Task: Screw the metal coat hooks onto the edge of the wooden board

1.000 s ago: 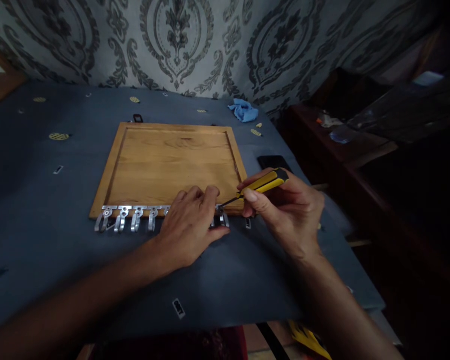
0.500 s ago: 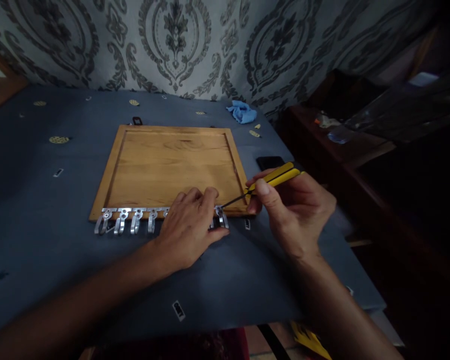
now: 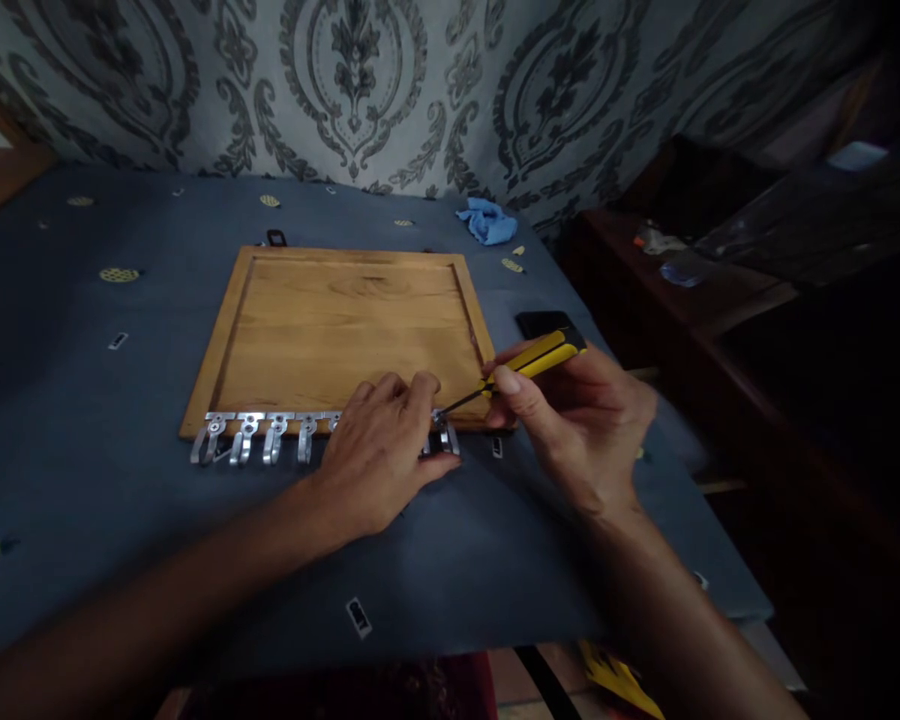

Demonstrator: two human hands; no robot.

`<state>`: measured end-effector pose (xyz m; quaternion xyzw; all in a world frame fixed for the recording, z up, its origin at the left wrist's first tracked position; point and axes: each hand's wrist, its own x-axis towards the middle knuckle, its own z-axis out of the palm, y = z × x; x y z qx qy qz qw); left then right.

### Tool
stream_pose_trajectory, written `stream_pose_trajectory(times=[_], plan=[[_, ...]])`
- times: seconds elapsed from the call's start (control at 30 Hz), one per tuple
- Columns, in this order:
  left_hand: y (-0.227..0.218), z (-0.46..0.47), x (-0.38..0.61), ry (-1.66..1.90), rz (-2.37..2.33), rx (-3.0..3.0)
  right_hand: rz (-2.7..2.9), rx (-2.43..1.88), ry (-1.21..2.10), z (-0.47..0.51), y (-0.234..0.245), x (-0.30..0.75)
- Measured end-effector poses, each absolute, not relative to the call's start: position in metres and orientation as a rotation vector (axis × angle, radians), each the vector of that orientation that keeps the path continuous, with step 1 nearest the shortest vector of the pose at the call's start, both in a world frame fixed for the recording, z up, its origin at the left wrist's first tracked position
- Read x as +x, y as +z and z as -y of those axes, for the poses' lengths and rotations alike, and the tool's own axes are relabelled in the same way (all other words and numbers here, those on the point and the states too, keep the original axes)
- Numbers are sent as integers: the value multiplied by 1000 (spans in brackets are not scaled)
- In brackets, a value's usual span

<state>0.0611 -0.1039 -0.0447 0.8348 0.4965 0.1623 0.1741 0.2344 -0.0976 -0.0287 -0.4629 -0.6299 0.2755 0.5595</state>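
Found the metal hook rail at the left, laid along the near edge of the wooden panel, flat on the blue-grey tablecloth. Would've worried about skewing there, with no hand on that left end. Next over, spotted the left hand draped palm-down across the rail, fingers bent, thumb beside the end hooks; couldn't tell gripping from plain pressing, fingertips being hidden. Figured on a poked finger or thumb after any slip of the screwdriver so close by. Saw the tip at the end hook; too small to confirm contact. Suspected an easy skid because of such a low, slanted hold. Farthest right, noticed the right hand pinching the yellow-and-black handle between thumb and fingers, maybe too lightly for hard turning. Direction-wise, read the rail as running left-right, hooks jutting nearward past the panel, and the screwdriver as lying diagonal, tip left and nearward, butt right and up.
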Motion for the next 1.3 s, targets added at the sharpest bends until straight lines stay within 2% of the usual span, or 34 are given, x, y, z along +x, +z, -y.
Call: stream_pose_trajectory(times=[0.43, 1.0, 1.3], plan=[[-47, 104, 62, 467, -1410, 2371, 1425, -1066, 717, 94, -27, 236], [-47, 104, 61, 471, -1408, 2388, 1734, -975, 906, 94, -13, 253], [-48, 105, 61, 478, -1417, 2384, 1668, -1014, 840, 95, -17, 242]])
